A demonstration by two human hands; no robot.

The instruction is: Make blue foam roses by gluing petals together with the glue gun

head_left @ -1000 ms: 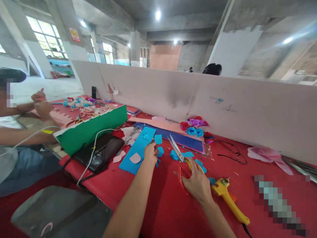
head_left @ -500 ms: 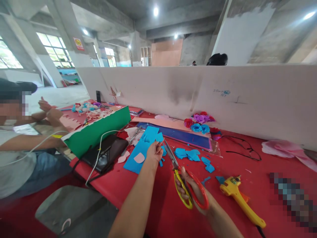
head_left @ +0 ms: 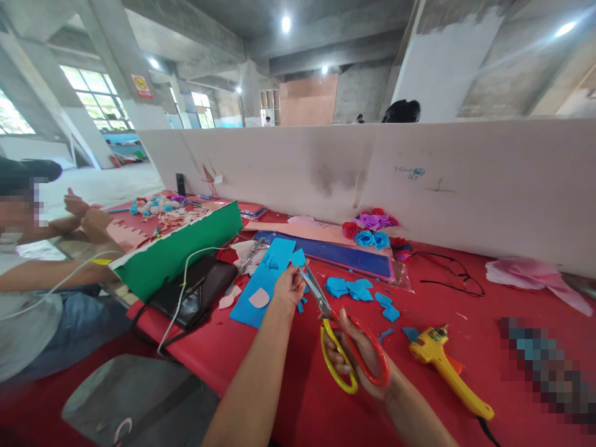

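Blue paper piece (head_left: 298, 256), one: pinched low between fingers of my left hand (head_left: 288, 287), apparently leaving its top free. Scissors (head_left: 325, 307), one pair: right hand (head_left: 365, 355), fingers curled about the handles, likely for steering; blade contact with paper unclear. Blue scraps (head_left: 361, 290): on red tabletop (head_left: 310, 397). Glue gun (head_left: 451, 372), yellow: right side.

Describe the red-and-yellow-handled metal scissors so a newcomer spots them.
Over the red-covered table, find the wearer's bare right hand. It holds the metal-bladed scissors, pointing away toward the small blue paper piece in the bare left hand. Unlike the yellow plastic glue gun to their right, they have two looped handles: one red, one yellow.
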